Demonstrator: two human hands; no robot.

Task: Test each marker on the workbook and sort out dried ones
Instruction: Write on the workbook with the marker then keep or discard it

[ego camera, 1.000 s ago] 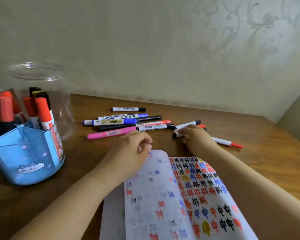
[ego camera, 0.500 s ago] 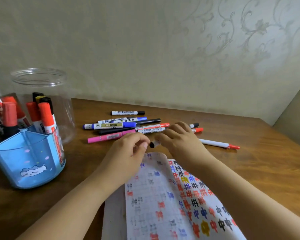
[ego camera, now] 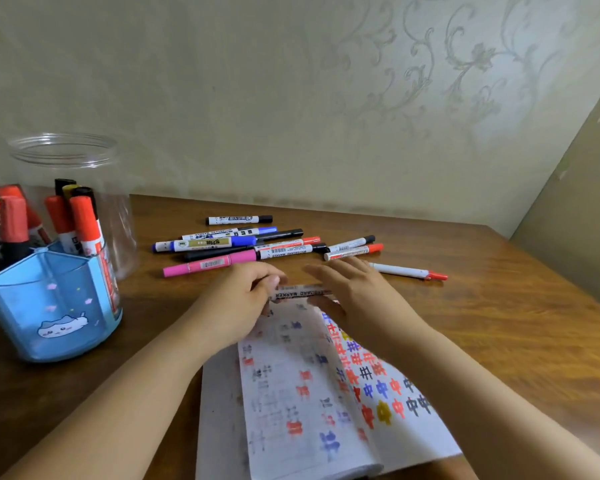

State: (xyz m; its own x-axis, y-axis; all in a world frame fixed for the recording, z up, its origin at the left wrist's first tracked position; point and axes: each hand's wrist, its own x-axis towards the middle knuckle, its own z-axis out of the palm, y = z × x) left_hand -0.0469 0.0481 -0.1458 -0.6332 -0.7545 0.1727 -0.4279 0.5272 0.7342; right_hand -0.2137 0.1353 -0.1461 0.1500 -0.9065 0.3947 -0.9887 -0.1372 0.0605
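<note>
**Marker held over the workbook, cap end hidden**

Nearest me, the workbook (ego camera: 312, 403) lies open on the table (ego camera: 499, 323). Above its top edge my left hand (ego camera: 236, 303) pinches one end of a whiteboard marker (ego camera: 302, 292); my right hand (ego camera: 354, 292) rests on it with fingers nearly straight. A sharp pull on the cap could jerk the tip across the page. Beyond, loose markers (ego camera: 243, 244) could get knocked and mixed.
</note>
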